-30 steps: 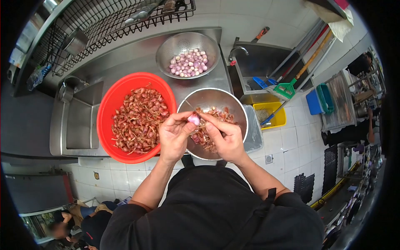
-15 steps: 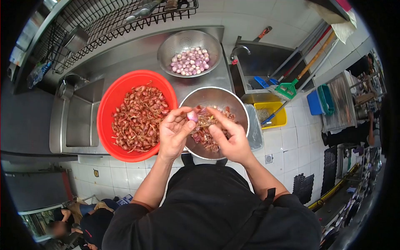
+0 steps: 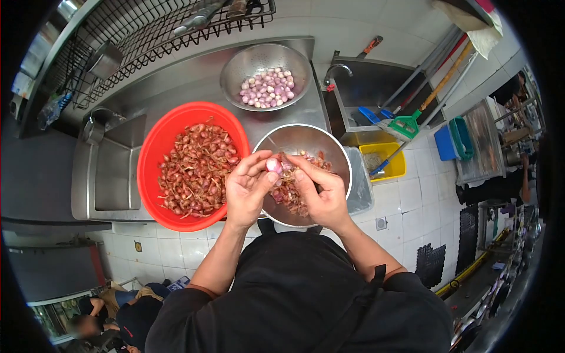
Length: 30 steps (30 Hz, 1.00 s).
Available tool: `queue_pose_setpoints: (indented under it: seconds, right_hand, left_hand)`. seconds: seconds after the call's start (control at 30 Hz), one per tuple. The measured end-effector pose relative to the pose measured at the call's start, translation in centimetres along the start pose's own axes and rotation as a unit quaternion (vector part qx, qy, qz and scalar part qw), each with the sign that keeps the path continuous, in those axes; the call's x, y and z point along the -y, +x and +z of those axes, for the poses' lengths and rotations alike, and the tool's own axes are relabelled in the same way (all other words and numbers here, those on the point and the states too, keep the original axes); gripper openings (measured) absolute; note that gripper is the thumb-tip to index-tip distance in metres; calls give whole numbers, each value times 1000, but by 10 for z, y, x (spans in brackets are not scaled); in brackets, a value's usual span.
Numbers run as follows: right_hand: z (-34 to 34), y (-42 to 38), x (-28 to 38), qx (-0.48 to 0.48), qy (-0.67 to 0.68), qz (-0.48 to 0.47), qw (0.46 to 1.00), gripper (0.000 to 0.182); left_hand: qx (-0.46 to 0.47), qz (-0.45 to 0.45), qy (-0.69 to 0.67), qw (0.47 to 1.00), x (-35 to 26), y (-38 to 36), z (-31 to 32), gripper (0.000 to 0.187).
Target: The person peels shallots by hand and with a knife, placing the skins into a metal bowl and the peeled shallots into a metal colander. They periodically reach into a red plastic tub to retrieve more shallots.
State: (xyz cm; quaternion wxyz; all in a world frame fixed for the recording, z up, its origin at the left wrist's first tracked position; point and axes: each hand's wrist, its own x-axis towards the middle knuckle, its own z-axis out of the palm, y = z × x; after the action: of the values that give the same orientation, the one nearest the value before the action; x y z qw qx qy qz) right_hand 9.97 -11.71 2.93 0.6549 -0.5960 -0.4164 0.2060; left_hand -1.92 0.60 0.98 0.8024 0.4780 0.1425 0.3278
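Observation:
Between the thumb and fingers of my left hand (image 3: 247, 185) is a partly peeled shallot (image 3: 273, 165), pale and purple. My right hand (image 3: 322, 194) meets it from the other side, its thumb and index finger closed on a reddish flap of shallot skin (image 3: 286, 166). A small dark shape shows under the right palm; I cannot make it out. Both hands are over a steel bowl (image 3: 340, 141) holding loose skins (image 3: 290, 197). To the left stands a red basin (image 3: 148, 176) full of unpeeled shallots (image 3: 197, 167). Behind, a steel colander (image 3: 232, 70) holds peeled shallots (image 3: 268, 88).
A sink (image 3: 118, 176) is set in the steel counter at left, under a wire rack (image 3: 159, 35). At right are another sink (image 3: 365, 88), a green broom (image 3: 406, 126) and a yellow bin (image 3: 400, 170). Other people (image 3: 138, 317) appear at lower left.
My right thumb and index finger have come together and moved left against the shallot, which shows more pale flesh. My left hand keeps its hold.

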Motion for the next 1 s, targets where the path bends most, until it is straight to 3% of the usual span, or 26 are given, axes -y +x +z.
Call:
queue_pose_setpoints:
  seconds: [0.13, 0.47, 0.53, 0.77, 0.83, 1.0]
  right_hand:
    - [-4, 4, 11, 57, -10, -18, 998, 36]
    - [4, 1, 3, 56, -44, -44, 996, 36]
    - [3, 1, 0, 42, -27, 21, 999, 34]
    - [-1, 5, 5, 53, 13, 27, 998, 34]
    - [5, 2, 10, 55, 6, -20, 998, 34]
    - [8, 2, 4, 49, -15, -34, 998, 34]
  left_hand:
    - [-2, 25, -11, 1000, 2, 3, -2, 40]
    - [9, 70, 47, 996, -2, 5, -6, 34]
    - [19, 69, 41, 997, -1, 3, -6, 34]
    - [5, 45, 39, 998, -3, 3, -8, 34]
    - [-1, 55, 39, 998, -2, 3, -5, 34]
    - [1, 83, 53, 995, -5, 3, -4, 33]
